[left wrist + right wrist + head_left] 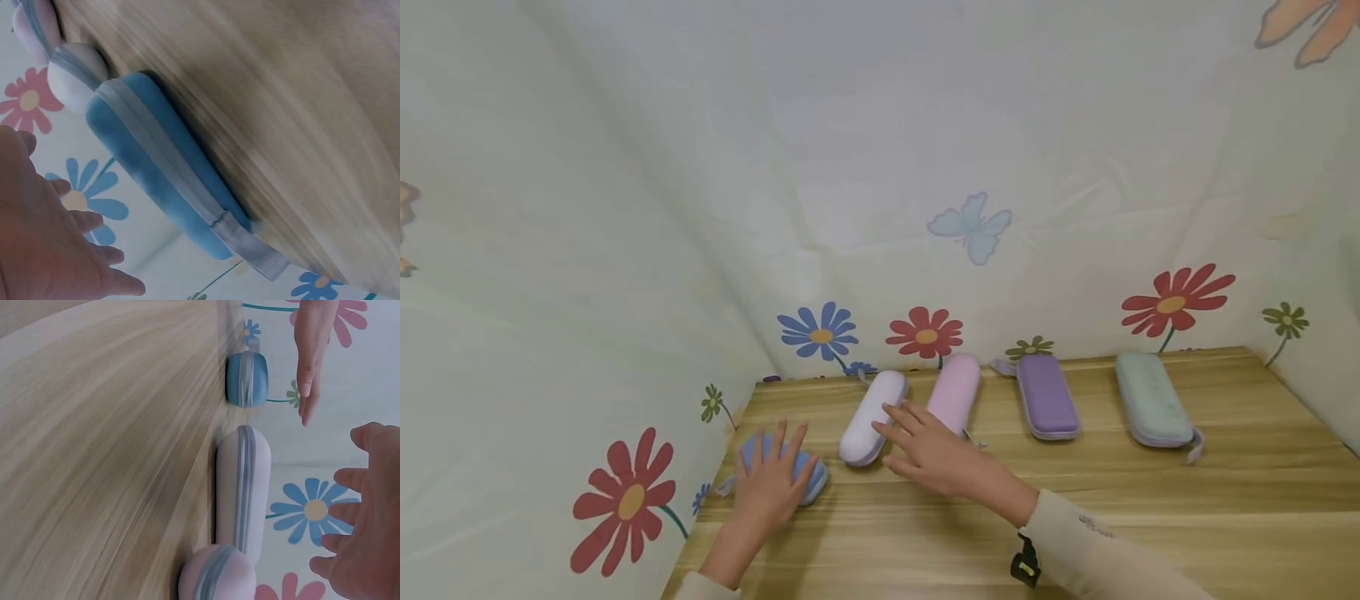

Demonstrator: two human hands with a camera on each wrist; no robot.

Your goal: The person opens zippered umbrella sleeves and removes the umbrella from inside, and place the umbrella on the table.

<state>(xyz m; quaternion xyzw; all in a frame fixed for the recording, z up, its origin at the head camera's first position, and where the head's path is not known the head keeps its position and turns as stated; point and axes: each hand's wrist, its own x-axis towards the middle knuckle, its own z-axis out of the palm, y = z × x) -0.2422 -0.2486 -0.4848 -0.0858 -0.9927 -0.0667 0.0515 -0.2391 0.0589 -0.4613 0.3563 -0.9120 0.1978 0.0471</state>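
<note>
Left hand [766, 487] and right hand [936, 450] hovered empty, fingers extended.
Left was above the blue rounded zip case [169, 165], near the wood-grain table [1150, 508]'s left edge. Right hid part of the pink capsule zip case [955, 392], beside the white capsule zip case [868, 423]; purple boxy zip case [1048, 396] farther right.

No word, number or brand can be read in any view. In the head view, a small dark mark [1095, 526] stands on the sleeve [1127, 558] behind the right hand [947, 454], too tiny to decipher. Below and behind that hand, a black buckle [1025, 560] bears a yellowish patch, equally illegible.
</note>
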